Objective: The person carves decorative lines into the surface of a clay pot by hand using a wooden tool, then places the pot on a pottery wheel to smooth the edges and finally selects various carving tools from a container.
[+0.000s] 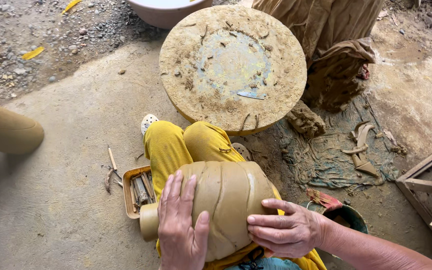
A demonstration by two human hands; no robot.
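The unfired clay vessel (228, 200) lies on its side across the person's lap, at lower centre of the frame, resting on yellow trousers (176, 145). Its body carries broad raised ribs. Its narrow neck (149, 221) points toward the lower left.

Left hand (180, 225): palm down, laid flat over the shoulder of the vessel near the neck. Fingers extended and slightly spread, pointing toward the top of the frame. The hand presses on the clay; it is open against the surface, not closed around it.

Right hand (286, 230): enters from the lower right, forearm angled up from the frame corner. Fingers extended and held together, pointing left, fingertips touching the wide end of the vessel. The palm is open, bracing the clay from the side.

Surroundings: a round clay-crusted wheel disc (233, 65) lies at upper centre, just beyond the knees. A small tray of wooden tools (137, 192) sits on the concrete floor (66, 175), just left of the vessel. A lump of clay (306, 121) lies right of the disc. A brown draped cloth (331, 45) occupies the upper right.
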